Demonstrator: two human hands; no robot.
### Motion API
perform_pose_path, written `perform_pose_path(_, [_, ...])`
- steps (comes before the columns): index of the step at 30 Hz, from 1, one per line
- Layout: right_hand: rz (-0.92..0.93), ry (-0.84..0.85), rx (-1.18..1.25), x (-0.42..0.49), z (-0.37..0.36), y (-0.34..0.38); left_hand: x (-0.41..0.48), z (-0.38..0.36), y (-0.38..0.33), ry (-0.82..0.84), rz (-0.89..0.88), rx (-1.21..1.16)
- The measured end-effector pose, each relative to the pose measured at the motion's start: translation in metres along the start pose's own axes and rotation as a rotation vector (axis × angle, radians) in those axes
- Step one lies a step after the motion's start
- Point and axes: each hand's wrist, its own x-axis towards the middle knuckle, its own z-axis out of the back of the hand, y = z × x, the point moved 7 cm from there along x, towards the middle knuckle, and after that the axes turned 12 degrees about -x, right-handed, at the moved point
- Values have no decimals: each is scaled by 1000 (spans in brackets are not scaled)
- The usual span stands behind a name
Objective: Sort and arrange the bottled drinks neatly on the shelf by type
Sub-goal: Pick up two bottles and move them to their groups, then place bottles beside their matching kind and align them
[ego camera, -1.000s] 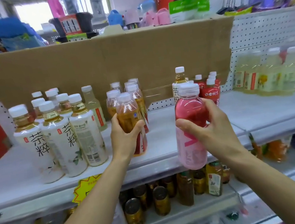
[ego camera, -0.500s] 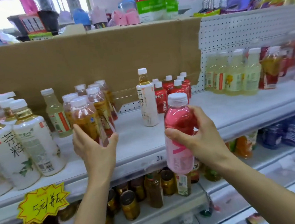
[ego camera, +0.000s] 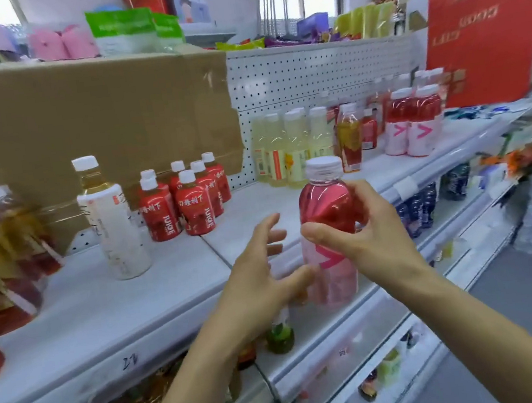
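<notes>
Pink-red liquid fills the bottle (ego camera: pixel 326 207), held upright before the shelf's (ego camera: pixel 105 312) front edge. The right hand (ego camera: pixel 371 239) wraps its shoulder, thumb and fingers (ego camera: pixel 361 195) gripping it. At its 8 o'clock the left hand (ego camera: pixel 257 278) is spread wide, holding nothing (thumb tip by the label, contact unclear). Matching bottles (ego camera: pixel 411 125) stand at 2 o'clock.

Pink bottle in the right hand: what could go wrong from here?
1. The right hand holds the pink bottle in the air at the front of the shelf, while the left hand is open beside it; a slip would likely drop it.
2. The matching pink bottles stand far right in a tight group; setting it in could topple neighbours.
3. The lone white bottle beside the red juices may be left unsorted.
</notes>
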Motion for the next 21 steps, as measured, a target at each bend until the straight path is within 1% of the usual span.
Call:
perform_pose_path(3, [-3, -58, -22, 19, 37, -19, 36, -57, -6, 128, -34, -22])
perform_pose_path(5, [-8, -94, -19, 35, 59, -34, 62, -91, -11, 154, -59, -73])
perform_pose_path(9, [-11, -138, -38, 76, 101, -72, 120, -139, -18, 78, -125, -109])
perform_pose_path(14, [1, -125, -66, 137, 141, -119, 191, -185, -21, -8, -182, -113])
perform_pose_path(18, [40, -110, -76, 181, 170, -150, 241, -213, -21, -27, -212, -151])
perform_pose_path(21, [44, -81, -13, 208, 191, -176, 278, -233, -16, -22, -180, -164])
